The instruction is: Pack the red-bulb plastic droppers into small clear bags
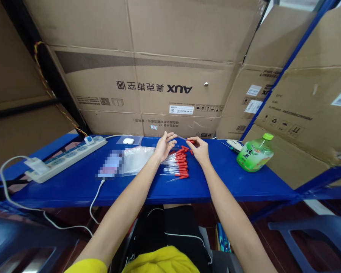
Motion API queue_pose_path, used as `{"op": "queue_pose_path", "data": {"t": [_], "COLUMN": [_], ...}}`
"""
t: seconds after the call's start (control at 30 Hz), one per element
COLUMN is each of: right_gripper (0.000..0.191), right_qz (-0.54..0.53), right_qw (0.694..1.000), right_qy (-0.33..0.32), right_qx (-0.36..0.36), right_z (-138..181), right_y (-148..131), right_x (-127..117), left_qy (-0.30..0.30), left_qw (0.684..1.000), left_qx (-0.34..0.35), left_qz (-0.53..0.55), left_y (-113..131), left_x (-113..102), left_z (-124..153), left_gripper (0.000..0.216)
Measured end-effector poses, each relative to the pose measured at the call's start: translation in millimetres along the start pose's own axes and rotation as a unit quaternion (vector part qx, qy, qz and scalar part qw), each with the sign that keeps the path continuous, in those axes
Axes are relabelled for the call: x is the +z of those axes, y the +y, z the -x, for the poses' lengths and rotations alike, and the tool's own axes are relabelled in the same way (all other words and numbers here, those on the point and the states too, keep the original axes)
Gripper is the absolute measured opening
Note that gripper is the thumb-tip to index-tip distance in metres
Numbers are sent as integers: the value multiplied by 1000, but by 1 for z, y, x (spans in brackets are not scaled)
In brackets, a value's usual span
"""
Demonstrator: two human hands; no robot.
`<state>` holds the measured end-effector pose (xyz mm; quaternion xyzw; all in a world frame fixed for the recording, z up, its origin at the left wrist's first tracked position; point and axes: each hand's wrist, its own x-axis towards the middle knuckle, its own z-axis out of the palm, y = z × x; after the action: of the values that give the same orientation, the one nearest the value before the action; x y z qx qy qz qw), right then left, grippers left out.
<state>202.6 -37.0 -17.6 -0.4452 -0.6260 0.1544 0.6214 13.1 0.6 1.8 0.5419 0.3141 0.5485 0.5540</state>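
My right hand (200, 148) pinches a dropper by its red bulb (190, 141), and its thin clear stem (182, 138) points left toward my other hand. My left hand (165, 146) has its fingers apart, the forefinger close to the stem's tip; whether it touches is too fine to tell. Below and between my hands lies a pile of similar droppers (182, 163), red bulbs to the right and clear stems to the left. Clear plastic bags (135, 161) lie flat beside my left forearm, which covers part of them.
On the blue table (182, 191), a phone (111, 165) on a cable, a white earphone case (128, 141) and a power strip (71, 155) lie left. A green bottle (255, 153) stands right, near a white device (234, 145). Cardboard (156, 68) walls the back.
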Motion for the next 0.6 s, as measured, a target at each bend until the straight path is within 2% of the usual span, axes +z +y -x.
{"op": "queue_pose_path", "data": {"t": [0.07, 0.13, 0.3, 0.4, 0.6], "right_gripper": [31, 32, 37, 42, 47], "right_qz": [0, 4, -56, -118, -190], "right_qw": [1000, 1000, 996, 988, 972], "right_qy": [-13, -30, -65, -76, -74], "right_qx": [1, 2, 20, 62, 112], "right_z": [1, 3, 5, 3, 1], "right_y": [1, 0, -6, -9, -10], "right_x": [3, 6, 12, 13, 12], "left_qy": [-29, -33, -55, -62, -58], "left_qw": [993, 977, 910, 889, 893], "left_qx": [-59, -93, -95, -81, -56], "left_qz": [95, 190, 400, 447, 444], "left_y": [3, 6, 12, 13, 15], "left_x": [5, 10, 15, 13, 13], "left_z": [3, 6, 13, 13, 13], "left_gripper": [56, 49, 43, 41, 42]}}
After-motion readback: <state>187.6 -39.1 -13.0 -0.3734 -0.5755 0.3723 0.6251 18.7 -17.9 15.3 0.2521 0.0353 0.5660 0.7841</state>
